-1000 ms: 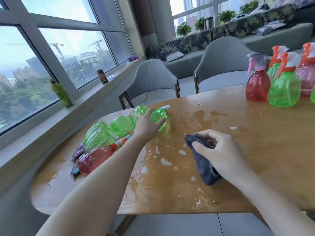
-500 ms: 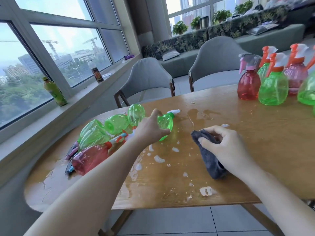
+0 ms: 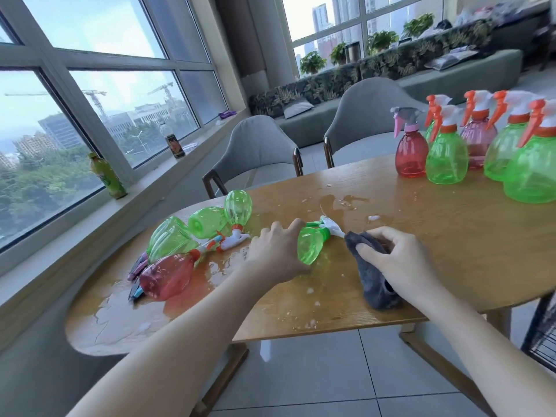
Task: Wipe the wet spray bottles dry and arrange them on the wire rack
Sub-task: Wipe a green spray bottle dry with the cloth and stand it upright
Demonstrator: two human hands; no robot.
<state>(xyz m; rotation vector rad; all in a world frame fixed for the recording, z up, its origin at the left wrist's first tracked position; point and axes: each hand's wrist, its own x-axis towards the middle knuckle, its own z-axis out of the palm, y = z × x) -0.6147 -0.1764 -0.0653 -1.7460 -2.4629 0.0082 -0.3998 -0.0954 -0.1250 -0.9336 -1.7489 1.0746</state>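
Left hand: the left hand (image 3: 278, 254) is curled over the body of a small green spray bottle (image 3: 313, 243) lying on its side, fingers wrapped on it.
Right hand: the right hand (image 3: 400, 263) is closed around a dark grey cloth (image 3: 371, 281), bunched under the palm, its front corner just touching the bottle's white nozzle.
Held bottle: flat on the wet wooden tabletop (image 3: 451, 236), near the front edge, nozzle pointing toward the cloth.
Wet pile: to the left, by the window side, several green bottles (image 3: 207, 221) and one red bottle (image 3: 167, 276) lie tumbled together in a puddle.
Standing group: at the far right of the tabletop, a red bottle with a grey and pink trigger (image 3: 410, 153) stands upright beside green and pink bottles with orange triggers (image 3: 446, 158), close together.
Water: drops and smears spread across the middle of the tabletop.
Rack: black wire mesh (image 3: 541, 332) shows at the lower right edge, below the tabletop; I cannot tell more of it.
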